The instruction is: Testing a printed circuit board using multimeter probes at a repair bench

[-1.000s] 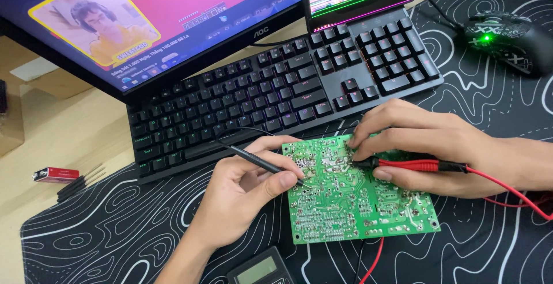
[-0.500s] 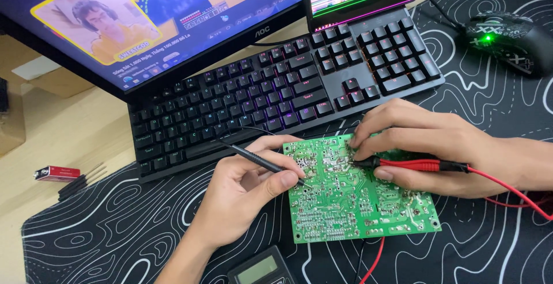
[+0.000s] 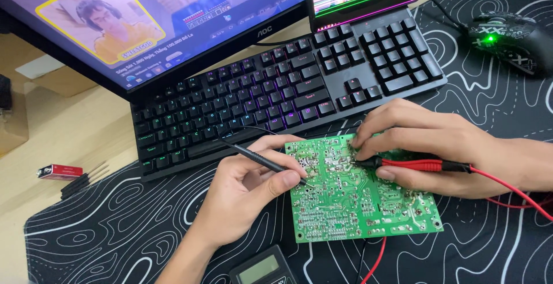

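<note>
On the patterned desk mat [image 3: 115, 226], left hand [image 3: 242, 194] grips the black probe [image 3: 262, 160], right hand [image 3: 438, 146] the red probe [image 3: 415, 165], mid-measurement on the green circuit board [image 3: 357, 203]; repositioning needs steady tips.

We're looking at a bright, evenly lit desk, sharp nearly everywhere. Soft shadows sit just under the left hand [image 3: 245, 194] and right hand [image 3: 438, 146] on the circuit board [image 3: 363, 203]. Above the board, the monitor [image 3: 144, 25] glows, slightly washed out; the keyboard [image 3: 276, 99] keys shine purple, and the mouse [image 3: 507, 42] shows a green light.
</note>
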